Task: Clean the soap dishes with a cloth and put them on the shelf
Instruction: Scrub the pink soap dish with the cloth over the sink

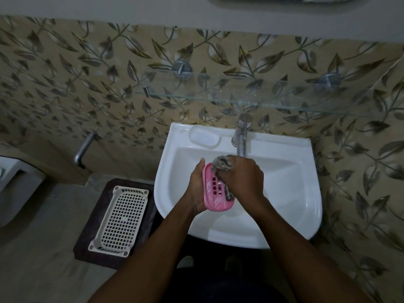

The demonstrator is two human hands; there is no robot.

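1. Leaf-patterned tiles back a white sink [290, 193]; a glass shelf [218, 99] is mounted above the tap [241, 136].
2. Left hand [197, 189] grips a pink soap dish [215, 193] over the basin (slotted base facing up).
3. Right hand [242, 178] presses a bunched grey cloth [222, 165] into the dish.
4. White mesh basket [121, 219] lies on a dark floor mat [91, 226], nothing in it.
5. No readable writing.

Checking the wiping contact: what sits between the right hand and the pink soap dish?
In the head view, a grey cloth, bunched in the right hand, is pressed onto the pink soap dish.
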